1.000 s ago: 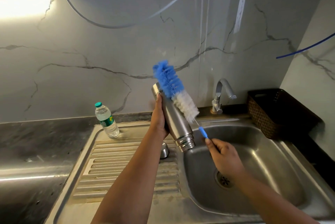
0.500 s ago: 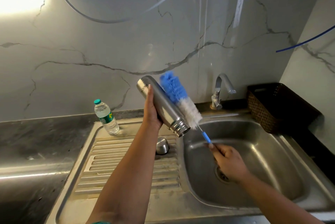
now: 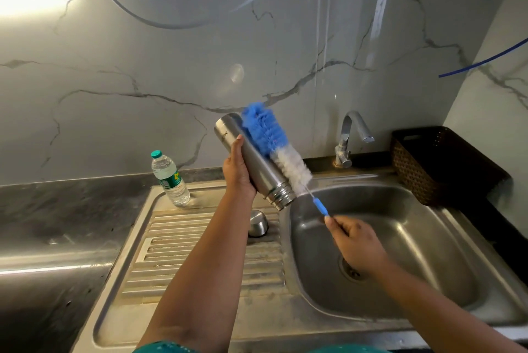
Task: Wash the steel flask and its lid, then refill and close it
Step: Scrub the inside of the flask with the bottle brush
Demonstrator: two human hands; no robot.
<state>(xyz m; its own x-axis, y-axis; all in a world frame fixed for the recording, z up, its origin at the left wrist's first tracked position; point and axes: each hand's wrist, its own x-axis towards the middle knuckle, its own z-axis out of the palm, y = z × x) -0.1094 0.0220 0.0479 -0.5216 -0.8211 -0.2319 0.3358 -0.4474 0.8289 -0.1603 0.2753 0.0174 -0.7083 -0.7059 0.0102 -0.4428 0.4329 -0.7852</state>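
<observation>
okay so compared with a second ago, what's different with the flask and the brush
The left hand has tipped the steel flask further over, base toward the wall, mouth toward the sink basin. The brush in the right hand still lies along its outside. Both grips, the lid and the plastic bottle are unchanged.

The left hand holds the steel flask tipped over, with its open mouth pointing down toward the sink. The right hand holds the thin handle of a bottle brush (blue on top, white below), and the brush lies against the outside of the flask. The lid sits on the ribbed drain board. A water bottle stands near the wall.
</observation>
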